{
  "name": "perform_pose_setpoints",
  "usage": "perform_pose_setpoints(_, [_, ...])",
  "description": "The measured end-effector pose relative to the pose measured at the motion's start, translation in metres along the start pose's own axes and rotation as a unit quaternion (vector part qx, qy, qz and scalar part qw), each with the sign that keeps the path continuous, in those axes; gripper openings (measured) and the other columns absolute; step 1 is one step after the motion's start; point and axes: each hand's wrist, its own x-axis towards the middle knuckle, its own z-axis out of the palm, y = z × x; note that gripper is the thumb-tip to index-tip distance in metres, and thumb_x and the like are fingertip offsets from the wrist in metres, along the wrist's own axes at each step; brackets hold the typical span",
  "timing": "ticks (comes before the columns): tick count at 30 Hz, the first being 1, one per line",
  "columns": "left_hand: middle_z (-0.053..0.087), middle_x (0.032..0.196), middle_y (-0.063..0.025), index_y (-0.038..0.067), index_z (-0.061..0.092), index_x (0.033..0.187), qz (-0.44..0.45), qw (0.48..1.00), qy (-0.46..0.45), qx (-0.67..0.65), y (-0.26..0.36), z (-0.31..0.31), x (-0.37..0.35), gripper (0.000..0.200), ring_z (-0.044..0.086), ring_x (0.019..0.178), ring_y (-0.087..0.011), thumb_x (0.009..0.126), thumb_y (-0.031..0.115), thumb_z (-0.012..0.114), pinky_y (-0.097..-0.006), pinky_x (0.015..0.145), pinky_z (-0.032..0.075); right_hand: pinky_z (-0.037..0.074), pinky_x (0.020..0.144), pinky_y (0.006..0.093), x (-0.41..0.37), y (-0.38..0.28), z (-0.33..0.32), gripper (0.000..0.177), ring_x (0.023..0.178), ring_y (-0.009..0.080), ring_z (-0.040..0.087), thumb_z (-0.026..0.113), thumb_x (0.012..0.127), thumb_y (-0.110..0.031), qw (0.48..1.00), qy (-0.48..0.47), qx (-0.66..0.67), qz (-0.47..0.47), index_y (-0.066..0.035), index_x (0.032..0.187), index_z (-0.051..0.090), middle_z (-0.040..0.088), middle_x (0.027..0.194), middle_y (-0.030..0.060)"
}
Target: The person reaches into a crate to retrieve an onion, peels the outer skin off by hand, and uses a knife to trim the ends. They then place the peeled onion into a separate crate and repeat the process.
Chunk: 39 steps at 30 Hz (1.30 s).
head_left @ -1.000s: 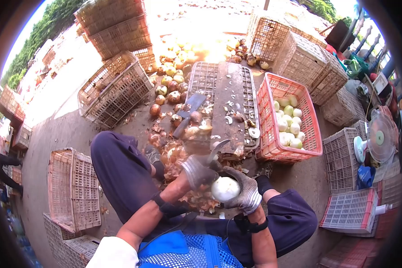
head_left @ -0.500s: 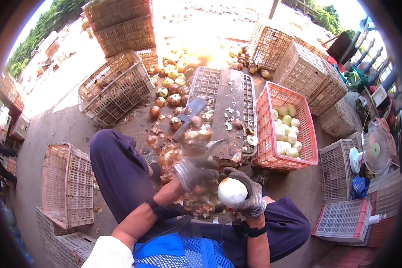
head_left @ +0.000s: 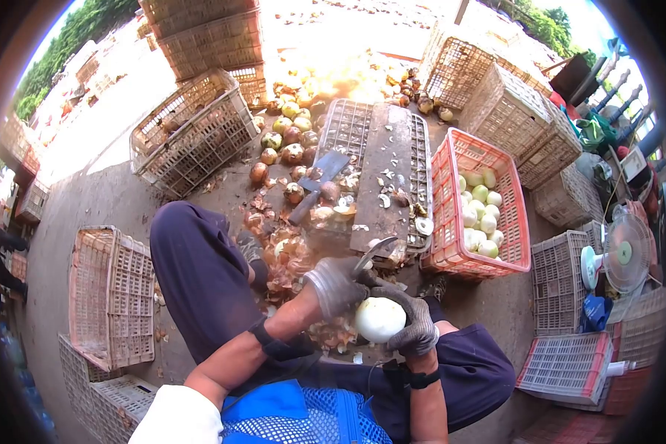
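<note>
In a grey glove, my left hand (head_left: 336, 287) is closed around a small curved knife (head_left: 374, 253), its blade pointing up and right. My right hand (head_left: 416, 324), also gloved, is wrapped round the side of a peeled white onion (head_left: 379, 320). Both hands are close together above my lap, the left one just up and left of the onion. Whether the knife touches the onion cannot be made out. Beneath them the ground is strewn with brown onion skins (head_left: 288, 259).
Ahead, a wooden plank (head_left: 377, 166) lies on an upturned crate (head_left: 340, 122), with a cleaver (head_left: 327, 167) beside it. A red crate (head_left: 475, 268) at right holds peeled onions. Unpeeled onions (head_left: 292, 154) lie at left of the plank. A fan (head_left: 623, 253) stands far right.
My left hand and the knife have moved right and slightly up, closer to my right hand. The onion has shifted slightly left, and its brown patch on top no longer shows.
</note>
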Motion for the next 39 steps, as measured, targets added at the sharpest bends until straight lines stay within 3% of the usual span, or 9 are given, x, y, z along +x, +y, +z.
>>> perform_pose_setpoints(6, [0.064,0.078,-0.0017,0.001,0.065,0.096,0.280,0.952,-0.020,0.123,-0.008,-0.023,0.000,0.027,0.056,0.063,-0.0054,0.072,0.005,0.074,-0.0203,0.050,0.043,0.033,0.109,0.0410,0.003,0.002,-0.003,0.091,0.125,0.0366,0.046,0.070,0.048,-0.016,0.884,0.010,0.465,0.040,0.014,0.128,0.042,0.050,0.130,0.0263])
perform_pose_setpoints(9, [0.063,0.075,-0.0020,0.000,0.065,0.095,0.146,0.988,-0.021,0.041,0.005,-0.027,-0.006,0.024,0.056,0.060,-0.0057,0.072,0.003,0.073,-0.0200,0.048,0.043,0.034,0.108,0.0414,-0.001,0.008,-0.007,0.086,0.128,0.0376,0.043,0.073,0.053,-0.019,0.853,0.017,0.522,0.013,0.013,0.127,0.043,0.045,0.135,0.0262])
perform_pose_setpoints(12, [0.063,0.075,-0.0026,0.000,0.066,0.092,-0.091,0.986,0.009,-0.140,0.032,-0.027,-0.013,0.020,0.055,0.057,-0.0061,0.073,0.003,0.072,-0.0197,0.046,0.042,0.037,0.105,0.0407,-0.007,0.010,-0.006,0.084,0.126,0.0347,0.044,0.072,0.057,-0.020,0.923,0.137,0.355,0.054,0.010,0.129,0.042,0.045,0.136,0.0236])
perform_pose_setpoints(14, [0.063,0.072,-0.0023,0.000,0.068,0.089,0.263,0.960,-0.013,0.099,0.023,-0.033,-0.009,0.017,0.054,0.054,-0.0058,0.074,0.005,0.072,-0.0192,0.046,0.042,0.038,0.104,0.0415,-0.011,0.018,-0.010,0.082,0.127,0.0343,0.043,0.071,0.059,-0.022,0.932,0.162,0.318,0.061,0.008,0.130,0.041,0.043,0.137,0.0228])
perform_pose_setpoints(19, [0.063,0.068,-0.0012,0.001,0.069,0.091,-0.166,0.978,0.020,-0.127,0.037,-0.021,-0.006,0.019,0.054,0.054,-0.0052,0.073,0.006,0.072,-0.0187,0.047,0.042,0.041,0.101,0.0433,-0.019,0.042,-0.025,0.079,0.130,0.0334,0.039,0.069,0.066,-0.028,0.944,0.206,0.249,0.073,0.002,0.133,0.039,0.040,0.140,0.0208])
perform_pose_setpoints(22, [0.068,0.082,-0.0083,0.002,0.066,0.095,-0.203,0.977,-0.026,-0.057,0.017,-0.019,0.001,0.029,0.064,0.073,-0.0165,0.069,0.012,0.075,-0.0299,0.061,0.050,0.042,0.099,0.0444,-0.021,0.061,-0.035,0.077,0.131,0.0328,0.038,0.068,0.071,-0.032,0.948,0.225,0.211,0.075,-0.001,0.135,0.038,0.038,0.141,0.0196])
perform_pose_setpoints(23, [0.065,0.075,-0.0038,0.001,0.068,0.094,-0.053,0.998,0.004,0.038,-0.011,-0.013,0.004,0.024,0.059,0.065,-0.0100,0.072,0.006,0.072,-0.0260,0.054,0.048,0.042,0.098,0.0448,-0.022,0.066,-0.036,0.077,0.132,0.0326,0.037,0.068,0.072,-0.034,0.950,0.228,0.200,0.078,-0.002,0.135,0.038,0.038,0.142,0.0191])
perform_pose_setpoints(28, [0.065,0.079,-0.0118,0.005,0.066,0.092,-0.127,0.962,-0.031,0.238,0.016,-0.026,0.005,0.029,0.061,0.069,-0.0214,0.071,0.023,0.074,-0.0334,0.064,0.049,0.043,0.098,0.0423,-0.015,0.060,-0.033,0.071,0.122,0.0324,0.047,0.067,0.070,-0.028,0.861,0.182,0.475,0.021,0.001,0.130,0.043,0.047,0.133,0.0198])
perform_pose_setpoints(39, [0.059,0.077,-0.0138,0.008,0.064,0.089,0.093,0.919,-0.062,0.378,0.040,-0.014,-0.013,0.016,0.060,0.069,-0.0330,0.076,0.017,0.064,-0.0416,0.061,0.048,0.051,0.087,0.0320,-0.004,0.010,-0.013,0.079,0.096,0.0185,0.063,0.086,0.042,-0.013,0.964,0.257,0.067,0.017,-0.003,0.116,0.061,0.066,0.106,0.0072])
